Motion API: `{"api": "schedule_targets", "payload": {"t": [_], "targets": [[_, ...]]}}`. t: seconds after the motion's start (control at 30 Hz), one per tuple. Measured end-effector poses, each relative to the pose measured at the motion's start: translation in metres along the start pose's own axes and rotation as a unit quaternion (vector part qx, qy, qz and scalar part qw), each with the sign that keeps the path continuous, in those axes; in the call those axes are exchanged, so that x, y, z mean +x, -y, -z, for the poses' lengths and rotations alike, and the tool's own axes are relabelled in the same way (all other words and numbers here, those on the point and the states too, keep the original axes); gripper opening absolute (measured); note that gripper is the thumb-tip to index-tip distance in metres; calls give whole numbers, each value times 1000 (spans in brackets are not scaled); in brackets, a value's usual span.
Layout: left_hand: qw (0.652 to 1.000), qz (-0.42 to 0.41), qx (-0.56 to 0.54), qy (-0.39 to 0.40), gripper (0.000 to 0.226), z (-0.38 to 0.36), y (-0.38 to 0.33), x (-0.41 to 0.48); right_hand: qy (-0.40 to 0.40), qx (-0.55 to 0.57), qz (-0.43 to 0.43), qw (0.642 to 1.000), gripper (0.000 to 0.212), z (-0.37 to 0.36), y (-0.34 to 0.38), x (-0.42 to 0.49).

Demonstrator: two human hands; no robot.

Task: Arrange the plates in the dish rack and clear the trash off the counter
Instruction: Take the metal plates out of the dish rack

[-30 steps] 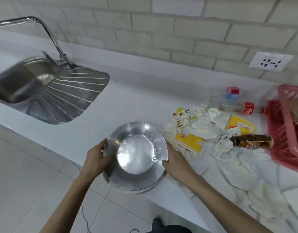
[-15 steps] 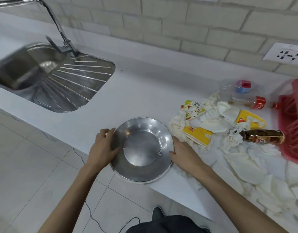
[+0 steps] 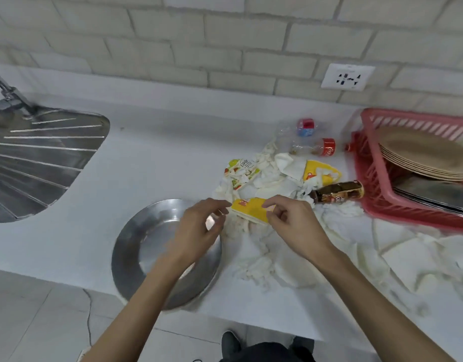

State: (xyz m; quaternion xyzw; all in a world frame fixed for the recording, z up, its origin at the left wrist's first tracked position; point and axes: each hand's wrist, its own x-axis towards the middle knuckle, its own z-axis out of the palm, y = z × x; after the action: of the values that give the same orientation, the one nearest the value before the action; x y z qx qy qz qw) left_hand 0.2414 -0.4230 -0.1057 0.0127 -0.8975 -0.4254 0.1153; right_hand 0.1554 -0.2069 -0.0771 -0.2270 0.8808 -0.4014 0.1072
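- Head view: a steel plate [image 3: 136, 246] lies flat on the white tabletop [image 3: 146, 158] at about 7 o'clock from the middle of the view. Its near rim juts over the tabletop's front edge.
- The left hand [image 3: 199, 228] hovers over the plate's right side, its fingers [image 3: 220, 203] loosely curled. The index tip reaches the left end of a yellow packet [image 3: 251, 210], but I cannot tell whether it grasps the packet.
- The right hand [image 3: 293, 226] pinches the packet's right end between thumb and index finger.
- The packet sits just at 3 o'clock of the plate, above a heap of white paper scraps [image 3: 256, 267] that spreads toward 4 o'clock.
- A brown bottle [image 3: 340, 192] lies on its side at 2 o'clock of the right hand. A clear bottle [image 3: 316, 148] with a red label lies beyond it, toward 12 o'clock.
- The pink dish rack [image 3: 381, 212] stands at 3 o'clock of the view. It holds a tilted stack of tan plates [image 3: 420, 152] above some steel ones.
- The sink [image 3: 42, 158] shows its ribbed drainboard at 9 o'clock, and a wall socket [image 3: 346, 77] sits at 1 o'clock.
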Motion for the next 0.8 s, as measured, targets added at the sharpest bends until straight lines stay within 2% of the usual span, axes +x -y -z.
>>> {"api": "schedule_targets", "payload": {"t": [0.13,0.27,0.33,0.53,0.63,0.73,0.8], "targets": [[997,-56,-39,44,24,-47,-49,46,-94,20,-8,995,21,65,-24,-16],[987,-111,-73,92,37,-98,-106,88,-215,-15,-3,977,23,140,-59,-37],[981,-136,-80,115,41,-126,-132,108,-239,-50,2,970,22,176,-81,-49],[971,-191,-40,135,40,-205,-192,162,-198,-163,-37,966,47,249,-151,-92],[950,-238,-5,203,52,-241,-207,175,-153,-200,-44,967,63,274,-186,-107],[924,-292,66,237,69,-280,-214,173,-123,-135,-65,981,72,300,-213,-116],[922,-309,99,210,73,-295,-218,165,-110,-69,-68,989,74,310,-218,-117]]}}
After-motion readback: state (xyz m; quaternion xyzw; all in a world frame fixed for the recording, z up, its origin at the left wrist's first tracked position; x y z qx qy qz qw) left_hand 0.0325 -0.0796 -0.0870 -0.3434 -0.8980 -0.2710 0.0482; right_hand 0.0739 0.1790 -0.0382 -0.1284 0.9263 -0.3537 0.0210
